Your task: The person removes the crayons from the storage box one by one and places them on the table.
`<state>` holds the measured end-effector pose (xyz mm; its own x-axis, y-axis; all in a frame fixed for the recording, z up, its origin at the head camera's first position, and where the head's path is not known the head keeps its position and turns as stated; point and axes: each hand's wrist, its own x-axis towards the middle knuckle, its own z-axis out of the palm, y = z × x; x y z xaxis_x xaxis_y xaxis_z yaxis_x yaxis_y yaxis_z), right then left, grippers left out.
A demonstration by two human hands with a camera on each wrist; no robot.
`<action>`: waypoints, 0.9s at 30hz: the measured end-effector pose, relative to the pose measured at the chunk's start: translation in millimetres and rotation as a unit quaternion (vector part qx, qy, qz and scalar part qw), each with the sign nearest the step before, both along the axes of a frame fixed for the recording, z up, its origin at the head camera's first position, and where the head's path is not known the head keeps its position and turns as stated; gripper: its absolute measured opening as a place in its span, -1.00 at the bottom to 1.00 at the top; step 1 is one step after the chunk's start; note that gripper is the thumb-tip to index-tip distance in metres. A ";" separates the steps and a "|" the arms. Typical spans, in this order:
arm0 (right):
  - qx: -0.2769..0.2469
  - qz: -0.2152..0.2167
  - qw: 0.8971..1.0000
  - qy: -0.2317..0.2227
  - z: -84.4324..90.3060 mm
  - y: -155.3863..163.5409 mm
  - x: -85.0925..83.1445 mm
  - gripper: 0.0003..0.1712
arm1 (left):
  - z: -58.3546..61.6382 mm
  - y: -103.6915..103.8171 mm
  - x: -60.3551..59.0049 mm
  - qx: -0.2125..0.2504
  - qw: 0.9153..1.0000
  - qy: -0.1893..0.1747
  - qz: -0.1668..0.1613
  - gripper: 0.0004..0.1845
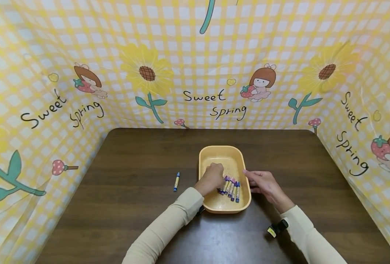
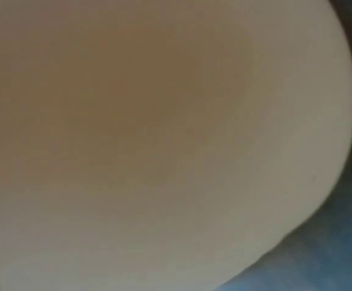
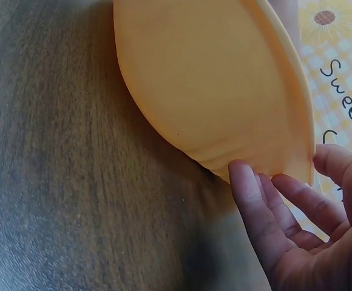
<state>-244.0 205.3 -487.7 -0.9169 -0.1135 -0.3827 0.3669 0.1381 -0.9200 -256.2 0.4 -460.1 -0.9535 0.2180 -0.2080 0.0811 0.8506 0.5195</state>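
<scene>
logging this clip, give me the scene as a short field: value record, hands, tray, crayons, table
left hand: left hand reaches inside the tray, fingers curled down at the crayons; whether it grips one cannot be told
right hand: right hand rests against the tray's right outer wall, fingers straight
tray: yellow tray, upright on the table
crayons in tray: row of crayons lying side by side near the front
loose crayon: blue crayon on the table, left of the tray, apart from it
table: dark wood table

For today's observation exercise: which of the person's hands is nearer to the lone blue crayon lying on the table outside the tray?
Left. The left hand is inside the yellow tray, the side nearer the lone crayon. The right hand rests against the tray's far outer wall.
</scene>
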 end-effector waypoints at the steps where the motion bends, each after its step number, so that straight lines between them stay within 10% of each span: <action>1: 0.002 -0.001 1.000 0.000 0.3 0.5 -0.2 -0.39 | -0.1 -0.5 -0.5 0.007 1.000 -0.002 0.007 -0.79; 16: 0.001 -0.001 1.000 0.004 -1.6 -0.4 -0.1 -0.41 | -5.5 -13.7 -3.9 0.132 0.989 -0.012 0.057 -0.64; 27: 0.006 -0.005 1.000 -0.001 -1.5 0.1 -0.1 -0.35 | 12.3 -29.0 3.4 0.312 0.940 -0.085 0.106 -0.92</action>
